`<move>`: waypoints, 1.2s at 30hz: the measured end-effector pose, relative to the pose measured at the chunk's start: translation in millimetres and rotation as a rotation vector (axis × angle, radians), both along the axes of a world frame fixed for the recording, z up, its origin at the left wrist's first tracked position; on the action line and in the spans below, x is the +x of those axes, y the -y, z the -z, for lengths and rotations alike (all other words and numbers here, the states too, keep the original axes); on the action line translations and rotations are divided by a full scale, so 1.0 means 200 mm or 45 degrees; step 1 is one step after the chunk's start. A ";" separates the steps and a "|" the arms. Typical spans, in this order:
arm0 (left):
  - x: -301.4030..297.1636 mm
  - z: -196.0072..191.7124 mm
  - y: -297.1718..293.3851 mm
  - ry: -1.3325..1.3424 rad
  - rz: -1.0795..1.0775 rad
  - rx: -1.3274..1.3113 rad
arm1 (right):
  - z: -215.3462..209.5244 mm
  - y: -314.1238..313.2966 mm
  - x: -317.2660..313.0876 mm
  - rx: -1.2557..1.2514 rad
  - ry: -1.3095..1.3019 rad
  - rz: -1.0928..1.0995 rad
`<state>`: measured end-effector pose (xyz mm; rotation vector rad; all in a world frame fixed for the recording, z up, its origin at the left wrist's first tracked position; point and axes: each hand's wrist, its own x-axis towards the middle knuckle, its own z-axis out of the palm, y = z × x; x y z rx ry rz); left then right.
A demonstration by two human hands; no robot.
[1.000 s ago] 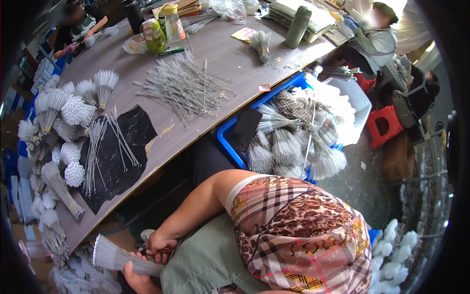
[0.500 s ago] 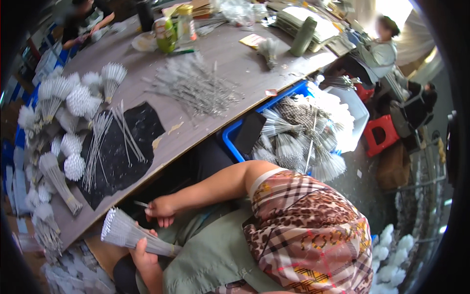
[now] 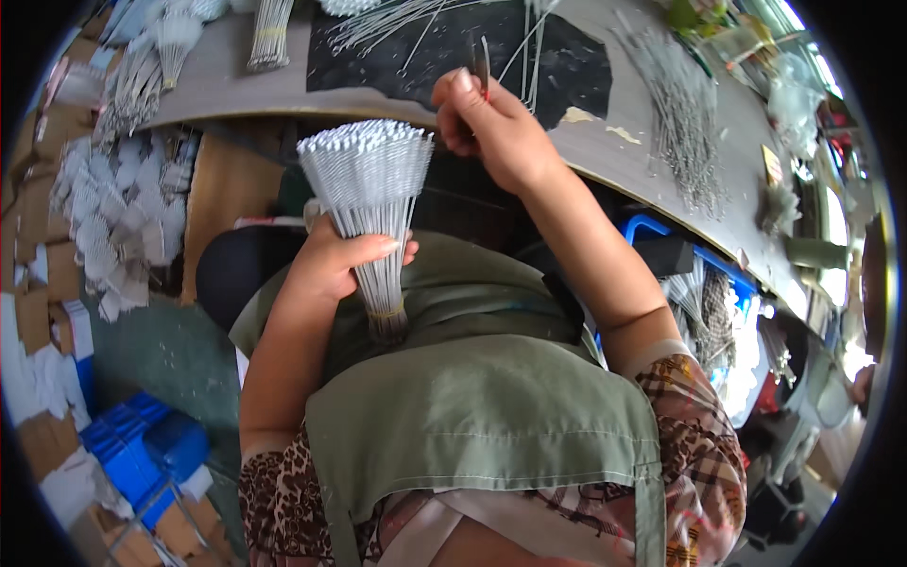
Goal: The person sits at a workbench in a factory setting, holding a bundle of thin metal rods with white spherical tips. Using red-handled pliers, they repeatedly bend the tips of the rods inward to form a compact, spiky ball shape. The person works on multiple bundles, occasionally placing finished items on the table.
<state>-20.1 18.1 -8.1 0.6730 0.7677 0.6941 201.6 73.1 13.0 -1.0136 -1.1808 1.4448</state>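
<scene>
My left hand is closed round the stems of a thick bundle of wire brushes. Their white bristle heads point up and away from me, and a yellowish band ties the stems near the lower end, above my green apron. To the right of the bundle and apart from it, my right hand is raised by the table edge. Its fingers pinch a small, slim metal tool with a bit of red at its base; its exact kind is unclear. Beyond it, loose wire stems lie on a black mat.
The grey table curves across ahead. More tied brush bundles stand at its left, and a heap of wire stems lies right. A blue crate holds brushes at the right. White brushes pile up below the table's left end.
My view has swung round and down, so the bundle now appears upright. My right hand with the tool now shows higher, farther from the bundle. My left hand still grips the stems.
</scene>
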 end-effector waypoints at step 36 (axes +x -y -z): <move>0.02 0.05 0.00 0.019 -0.035 -0.014 | 0.10 0.02 -0.02 0.121 -0.459 -0.230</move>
